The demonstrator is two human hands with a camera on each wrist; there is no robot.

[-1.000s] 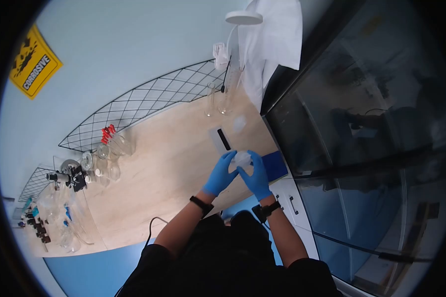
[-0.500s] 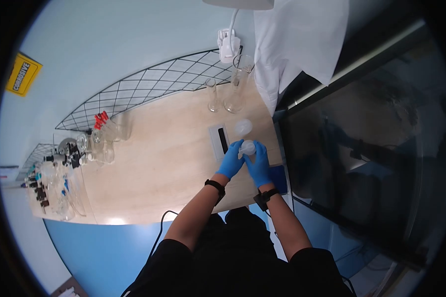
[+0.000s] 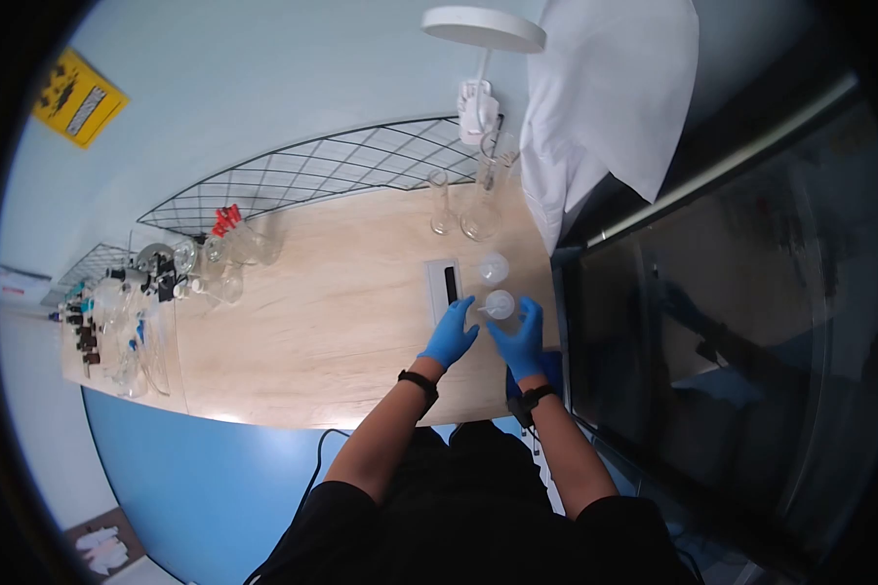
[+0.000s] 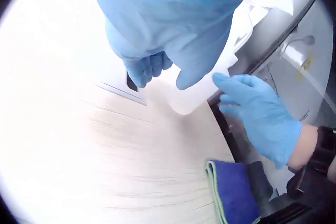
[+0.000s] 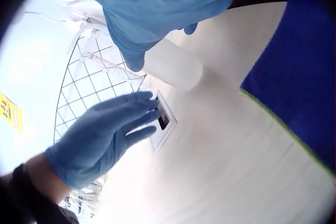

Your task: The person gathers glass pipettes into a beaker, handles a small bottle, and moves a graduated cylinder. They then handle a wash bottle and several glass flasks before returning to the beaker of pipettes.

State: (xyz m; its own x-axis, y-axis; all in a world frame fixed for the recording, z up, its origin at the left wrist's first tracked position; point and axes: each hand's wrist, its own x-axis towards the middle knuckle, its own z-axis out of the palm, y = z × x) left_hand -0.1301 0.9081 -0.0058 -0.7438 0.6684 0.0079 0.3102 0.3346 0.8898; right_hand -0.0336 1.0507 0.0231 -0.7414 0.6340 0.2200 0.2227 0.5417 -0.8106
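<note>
A translucent white plastic vessel (image 3: 498,305) with a small spout-like projection on its left stands on the wooden table between my hands. In the right wrist view it is a tall, smooth cylinder (image 5: 176,69), its upper part hidden by the hand. My left hand (image 3: 451,333), in a blue glove, is left of it with relaxed fingers. On the other side my right hand (image 3: 520,341), gloved too, has its thumb and fingers spread apart. Neither hand grips anything. Just behind stands a second round translucent vessel (image 3: 494,267).
Left of the vessels lies a flat white device (image 3: 435,291) with a black panel. Glass flasks (image 3: 478,222) stand behind, near a black wire grid (image 3: 312,171). A blue cloth (image 4: 233,190) lies at the right front. More glassware (image 3: 229,285) lines the far left; a dark glossy panel (image 3: 693,322) borders the right.
Earlier both hands held the translucent vessel between their fingers; now they have let go and drawn apart on either side of it. The head view has also shifted.
</note>
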